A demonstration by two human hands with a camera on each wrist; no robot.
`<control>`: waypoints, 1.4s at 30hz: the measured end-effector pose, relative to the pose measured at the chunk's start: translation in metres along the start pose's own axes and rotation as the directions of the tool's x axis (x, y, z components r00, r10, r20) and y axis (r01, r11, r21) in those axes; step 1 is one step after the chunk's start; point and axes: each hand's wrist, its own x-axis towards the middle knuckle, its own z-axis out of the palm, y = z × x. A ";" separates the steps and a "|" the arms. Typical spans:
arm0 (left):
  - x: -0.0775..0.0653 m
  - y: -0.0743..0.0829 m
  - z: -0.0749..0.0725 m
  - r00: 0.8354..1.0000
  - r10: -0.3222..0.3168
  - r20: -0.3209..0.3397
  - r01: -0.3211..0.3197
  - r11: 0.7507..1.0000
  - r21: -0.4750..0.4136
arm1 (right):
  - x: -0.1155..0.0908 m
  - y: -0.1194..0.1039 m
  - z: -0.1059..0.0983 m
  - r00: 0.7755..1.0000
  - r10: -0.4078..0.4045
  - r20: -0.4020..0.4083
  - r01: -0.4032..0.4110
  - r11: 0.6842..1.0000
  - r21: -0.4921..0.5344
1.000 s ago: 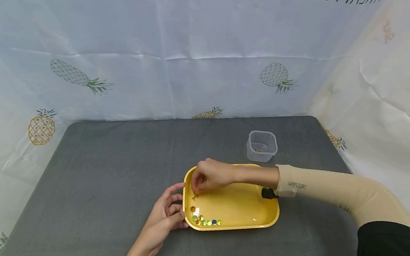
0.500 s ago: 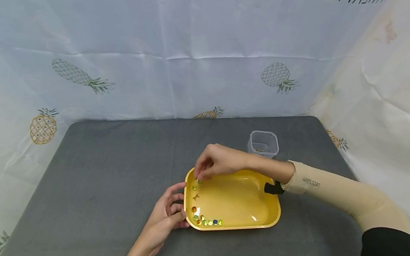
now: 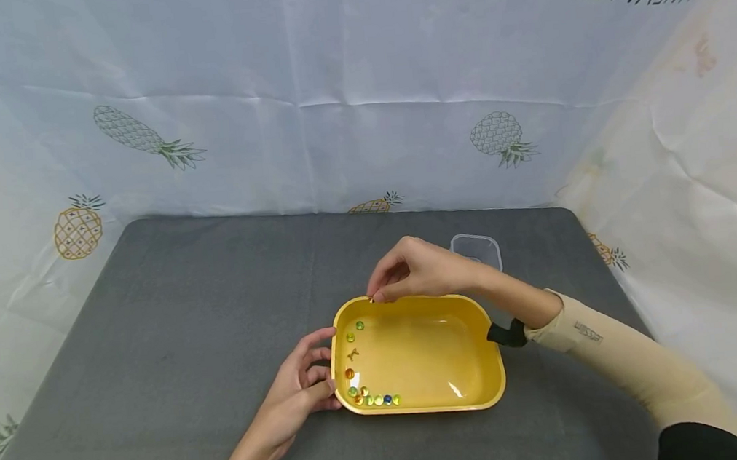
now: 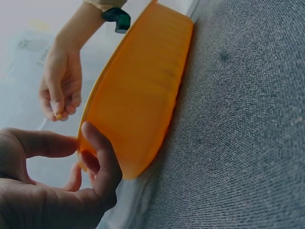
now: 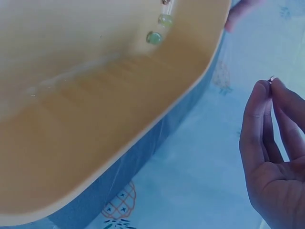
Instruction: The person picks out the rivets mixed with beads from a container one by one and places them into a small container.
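A shallow yellow tray (image 3: 419, 357) stands on the grey cloth. My left hand (image 3: 305, 378) holds its left end, fingertips and thumb against the rim and outer wall, as the left wrist view shows. Above the tray's far rim, my right hand (image 3: 421, 269) pinches a tiny gold-coloured piece (image 4: 59, 116) between thumb and fingertips; its exact kind is too small to tell. Inside the tray, green glass beads (image 3: 360, 326), an amber bead (image 3: 350, 374) and a small gold bone-shaped piece (image 3: 353, 354) line the left side. A blue bead (image 3: 388, 400) sits among others along the near side.
A clear plastic box (image 3: 478, 246) stands behind the tray at the right, partly hidden by my right hand and forearm. Grey cloth (image 3: 217, 309) covers the table. A pineapple-print curtain (image 3: 327, 58) hangs behind and at both sides.
My right hand has risen from the tray's left side and moved back and right to the far rim. Two green beads now show above the bone-shaped piece. The left hand stays put.
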 end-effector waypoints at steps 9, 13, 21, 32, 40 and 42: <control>0.000 -0.001 0.000 1.000 0.004 -0.006 -0.004 1.000 0.006 | -0.013 0.007 -0.007 0.999 -0.010 -0.053 0.011 1.000 0.016; 0.001 -0.001 0.001 1.000 0.006 0.001 -0.006 1.000 0.001 | -0.022 0.009 -0.012 0.995 0.010 -0.096 -0.007 0.999 0.034; 0.000 -0.002 0.001 1.000 0.006 0.000 -0.006 1.000 -0.005 | -0.037 0.016 -0.024 0.985 0.043 -0.168 -0.032 0.997 0.069; -0.001 0.000 0.001 1.000 0.011 -0.006 -0.011 1.000 0.008 | -0.062 0.026 -0.044 0.948 0.113 -0.298 -0.111 0.994 0.025; 0.000 0.000 0.002 1.000 0.006 -0.013 -0.006 1.000 0.010 | -0.077 0.042 -0.058 0.922 0.135 -0.363 -0.135 0.991 0.025; 0.000 0.000 0.002 1.000 0.005 -0.016 -0.004 1.000 0.012 | -0.080 0.046 -0.061 0.920 0.125 -0.372 -0.129 0.992 0.015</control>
